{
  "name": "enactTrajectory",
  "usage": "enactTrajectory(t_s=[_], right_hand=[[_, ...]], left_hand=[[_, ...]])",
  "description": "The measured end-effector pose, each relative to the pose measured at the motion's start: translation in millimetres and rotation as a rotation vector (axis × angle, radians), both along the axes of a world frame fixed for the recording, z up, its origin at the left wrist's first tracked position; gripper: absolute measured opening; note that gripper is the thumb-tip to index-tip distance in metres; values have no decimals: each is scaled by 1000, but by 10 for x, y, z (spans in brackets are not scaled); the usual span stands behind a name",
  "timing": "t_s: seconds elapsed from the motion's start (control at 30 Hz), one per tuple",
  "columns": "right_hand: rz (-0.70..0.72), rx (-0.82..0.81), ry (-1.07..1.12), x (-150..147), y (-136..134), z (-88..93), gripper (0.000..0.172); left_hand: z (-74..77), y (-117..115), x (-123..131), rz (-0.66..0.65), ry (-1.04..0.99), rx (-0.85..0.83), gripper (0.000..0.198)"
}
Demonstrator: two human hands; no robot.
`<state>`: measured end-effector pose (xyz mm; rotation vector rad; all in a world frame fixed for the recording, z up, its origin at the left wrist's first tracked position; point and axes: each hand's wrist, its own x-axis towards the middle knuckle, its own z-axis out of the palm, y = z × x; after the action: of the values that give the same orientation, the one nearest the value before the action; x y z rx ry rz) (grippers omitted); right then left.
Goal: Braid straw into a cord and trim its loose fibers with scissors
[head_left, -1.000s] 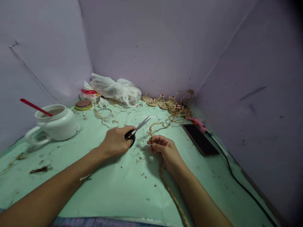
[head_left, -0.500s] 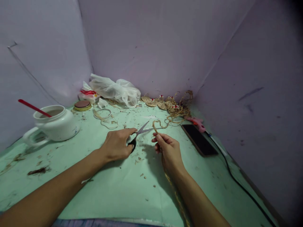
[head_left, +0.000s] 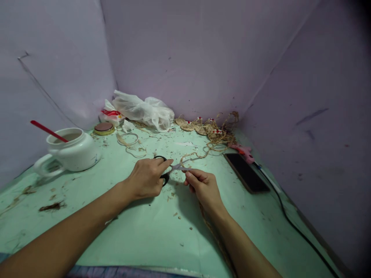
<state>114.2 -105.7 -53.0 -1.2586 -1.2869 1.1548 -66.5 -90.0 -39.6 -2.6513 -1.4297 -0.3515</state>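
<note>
At R hand (head_left: 207, 189), braided fibre cord (head_left: 213, 234) w/ blk-handled metal scissors (head_left: 175, 167) alongside

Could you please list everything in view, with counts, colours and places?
Scissors: one, black and silver, centre
Rope: one seen, tan, centre front
Beaded woven discs: several, tan, back
Phone: one, black, right
Gun-shaped tool: one, pink, beyond phone
Cable: one, black, right
Mug: one, white, left
Stick: one, red, in mug
Round tin: one, brown, back left
Packet: one, white and red, back left
Plastic bag: one, white, back
Strands: several, pale, left of centre
Fibre clump: one, brown, left
Scraps: many, brown, scattered
Table cover: one, green, underneath
Cloth: one, purple-blue, near edge
Walls: three, pale purple, around
Left hand: one, centre, holding scissors
Right hand: one, right of centre, pinching rope
</note>
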Motion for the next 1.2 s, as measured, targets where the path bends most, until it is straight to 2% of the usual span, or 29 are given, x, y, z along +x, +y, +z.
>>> enactTrajectory(t_s=[0.37, 0.53, 0.6, 0.7, 0.77, 0.83, 0.93, 1.03, 1.2], right_hand=[[13, -5, -3, 5, -3, 0, 20], [-6, -48, 79, -9, -11, 11, 22], [-3, -94, 157, -13, -13, 13, 24], [26, -204, 327, -8, -4, 16, 26], [45, -280, 418, -1, 13, 22, 22], [56, -332, 471, 4, 31, 29, 18], [34, -329, 495, 2, 46, 34, 18], [-17, -289, 474, 4, 39, 41, 27], [18, -225, 428, 18, 21, 53, 25]], left_hand=[[-22, 32, -40, -26, 13, -55, 49], [-11, 50, -57, -19, -40, -93, 42], [5, 64, -61, 18, -118, -112, 40], [13, 93, -63, 153, -254, -91, 37], [4, 106, -62, 248, -299, -66, 34], [-8, 105, -55, 291, -299, -59, 33], [-11, 79, -33, 250, -274, -70, 33], [-8, 49, -10, 182, -277, -83, 36], [-38, 34, 1, 164, -296, -90, 42]])
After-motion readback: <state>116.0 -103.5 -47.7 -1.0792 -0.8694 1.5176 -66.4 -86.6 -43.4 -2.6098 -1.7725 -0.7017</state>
